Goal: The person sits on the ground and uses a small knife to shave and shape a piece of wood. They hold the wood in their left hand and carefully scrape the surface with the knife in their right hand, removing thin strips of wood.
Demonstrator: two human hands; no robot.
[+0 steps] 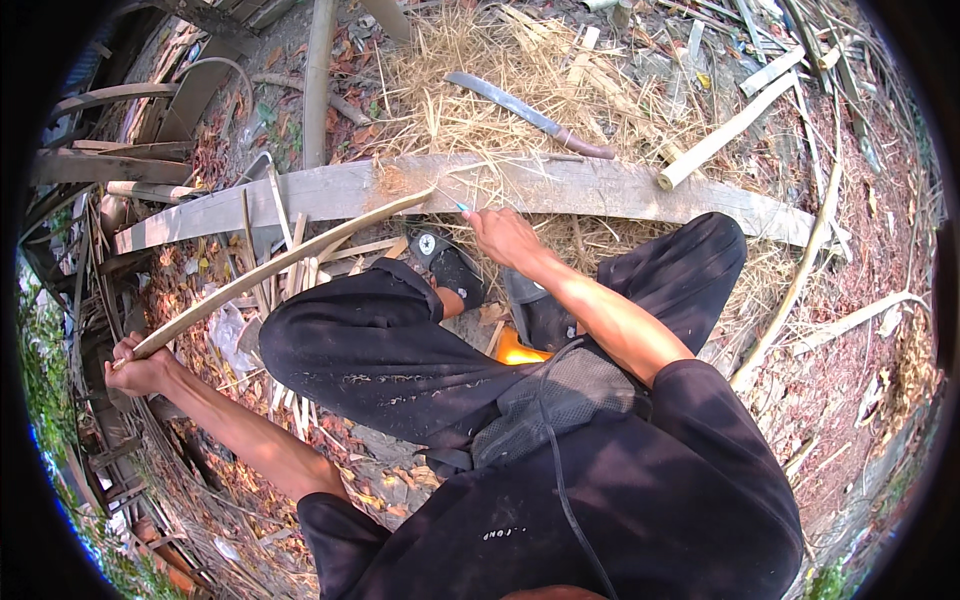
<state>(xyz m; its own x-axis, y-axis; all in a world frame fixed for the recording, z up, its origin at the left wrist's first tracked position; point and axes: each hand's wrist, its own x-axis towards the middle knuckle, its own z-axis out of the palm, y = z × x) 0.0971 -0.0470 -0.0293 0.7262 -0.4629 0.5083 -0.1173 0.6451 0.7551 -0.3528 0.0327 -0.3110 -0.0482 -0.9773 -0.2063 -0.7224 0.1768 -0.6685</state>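
Landmark is the grey plank (640, 190), running left to right ahead of us. Our left hand (138, 365) sits well off its near side, beyond its left end, fist closed round one end of the long wooden strip (270, 268). Strip slants from that fist up to the plank; its other end lies across the plank's middle in our view. Can't tell if it actually touches there.

Our right hand (503, 237) is at the plank's near edge, around the middle, just beside the strip's far end. Fingers drawn in narrow round something small with a bluish tip; too small for us to identify.

Beyond the plank we've got pale shavings (430, 60) heaped up, with a machete (505, 103) on them, brown handle pointing toward the plank's far edge. Right of that, a pale pole (730, 132) has its near end over the plank. Near side: our black trouser legs (390, 350) folded, right knee up against the plank's near edge in view, plus an orange object (520, 348) between the legs, mostly hidden. Clear plastic (230, 335) lies near side, left.
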